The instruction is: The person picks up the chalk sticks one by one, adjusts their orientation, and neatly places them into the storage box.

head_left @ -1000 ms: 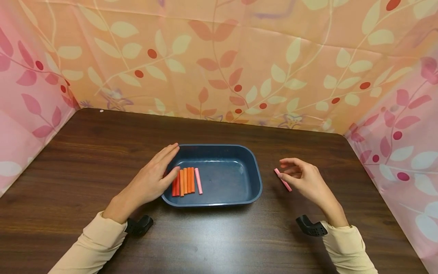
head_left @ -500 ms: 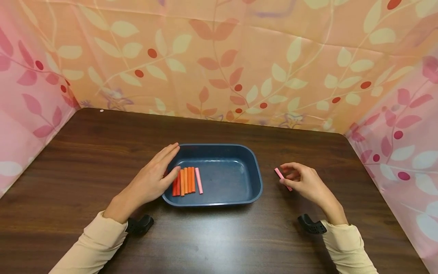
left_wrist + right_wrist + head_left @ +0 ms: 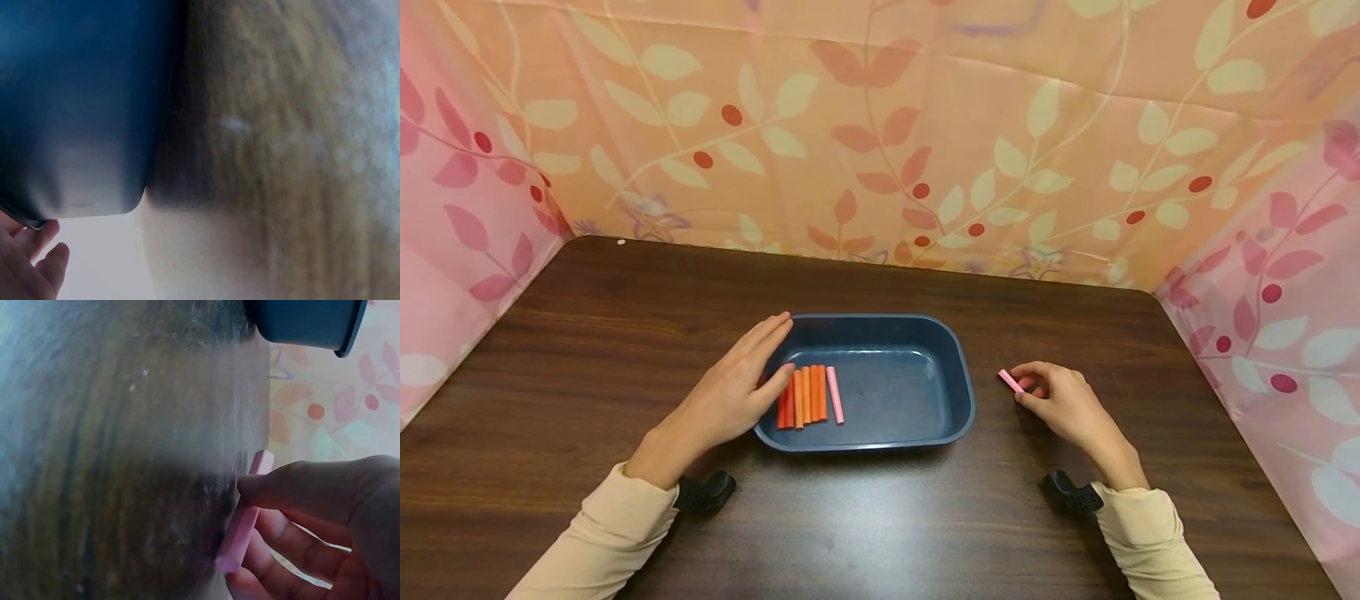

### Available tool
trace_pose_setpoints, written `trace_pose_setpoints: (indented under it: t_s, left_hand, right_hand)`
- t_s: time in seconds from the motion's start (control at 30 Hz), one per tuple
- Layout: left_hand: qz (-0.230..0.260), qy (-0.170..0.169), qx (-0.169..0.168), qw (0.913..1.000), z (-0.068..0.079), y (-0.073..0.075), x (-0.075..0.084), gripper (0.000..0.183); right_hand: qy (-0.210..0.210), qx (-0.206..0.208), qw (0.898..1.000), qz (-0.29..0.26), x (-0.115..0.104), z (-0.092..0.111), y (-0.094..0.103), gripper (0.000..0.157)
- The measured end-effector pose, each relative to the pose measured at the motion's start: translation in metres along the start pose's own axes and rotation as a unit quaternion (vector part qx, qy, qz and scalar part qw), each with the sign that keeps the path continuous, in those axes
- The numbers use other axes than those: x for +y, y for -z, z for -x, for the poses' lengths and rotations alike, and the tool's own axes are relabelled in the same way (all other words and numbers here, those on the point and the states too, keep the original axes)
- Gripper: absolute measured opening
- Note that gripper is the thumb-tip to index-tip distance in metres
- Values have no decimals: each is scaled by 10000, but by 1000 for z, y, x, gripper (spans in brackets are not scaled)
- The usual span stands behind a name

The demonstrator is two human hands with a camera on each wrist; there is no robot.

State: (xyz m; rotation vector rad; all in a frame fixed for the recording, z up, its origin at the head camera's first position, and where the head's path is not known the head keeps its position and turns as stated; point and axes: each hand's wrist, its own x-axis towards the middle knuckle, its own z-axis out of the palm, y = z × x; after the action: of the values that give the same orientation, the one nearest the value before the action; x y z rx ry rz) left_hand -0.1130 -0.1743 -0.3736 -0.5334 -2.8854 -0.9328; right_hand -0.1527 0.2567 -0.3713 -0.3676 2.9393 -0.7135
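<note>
My right hand (image 3: pixel 1067 404) pinches a pink hexagonal stick (image 3: pixel 240 534) between thumb and fingers, to the right of the blue tray. In the right wrist view the stick slants close over the table, both ends showing. My left hand (image 3: pixel 726 387) rests at the tray's left end, its fingers straight along the rim and its thumb over the inside. Inside the blue tray (image 3: pixel 895 408), red sticks (image 3: pixel 786 408) and orange sticks (image 3: pixel 814 396) lie side by side at the left, partly behind the thumb. Another pink stick (image 3: pixel 835 396) lies just right of them, a small gap apart.
The dark wooden table (image 3: pixel 880 533) spreads around the tray. A patterned cloth (image 3: pixel 880 142) hangs along its back and both sides. Black wrist mounts (image 3: pixel 703 493) sit at both cuffs. A small white spot (image 3: pixel 621 242) marks the table's back left edge.
My right hand has closed its thumb and fingers on the pink stick, which was lying on the table, and shifted slightly left with it. The left hand and tray stay in place.
</note>
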Motion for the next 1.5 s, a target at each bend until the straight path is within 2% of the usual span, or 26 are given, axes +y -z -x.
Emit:
trace_pose_setpoints:
  t_s: [0.37, 0.5, 0.73, 1.0, 1.23, 1.5]
  left_hand:
    - [-4, -21, -3, 10000, 0, 0, 0, 64]
    - [-9, -34, 0, 10000, 0, 0, 0, 64]
    - [-23, -21, -7, 10000, -1, 0, 0, 64]
    - [-27, -29, -5, 10000, 0, 0, 0, 64]
    - [-59, -36, -15, 10000, 0, 0, -1, 64]
    - [-51, -12, 0, 10000, -1, -1, -1, 64]
  right_hand:
    - [233, 339, 9991, 94, -4, 2, 3, 28]
    - [234, 392, 9989, -38, -7, 4, 4, 28]
    - [48, 194, 9986, -497, -12, 6, 6, 32]
    - [98, 269, 9960, -848, -17, 6, 6, 34]
    - [121, 345, 9954, -885, -24, 8, 6, 36]
    - [370, 527, 9925, -1035, -29, 10, 8, 37]
